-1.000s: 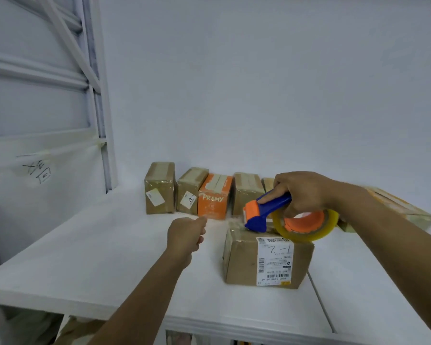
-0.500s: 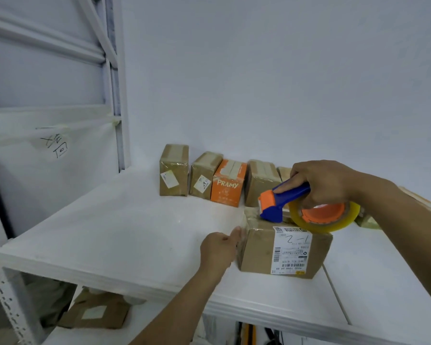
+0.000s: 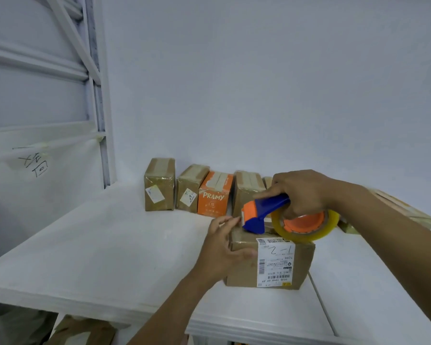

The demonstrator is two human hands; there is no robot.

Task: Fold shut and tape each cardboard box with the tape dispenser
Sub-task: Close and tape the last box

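Right hand [image 3: 302, 192] clamped around the blue handle of the tape dispenser [image 3: 266, 213], orange head down on the left end of the near cardboard box [image 3: 269, 260], clear tape roll [image 3: 306, 224] hanging over the box's top right. Left hand [image 3: 222, 247] spread against the box's left face, fingertips [image 3: 230, 221] up at the top edge just beside the dispenser head, gripping nothing. Box near the front of the white shelf [image 3: 110, 245], shipping label [image 3: 275, 261] facing near. Far back, a row of taped boxes [image 3: 159, 184], an orange box [image 3: 215, 194] among them.
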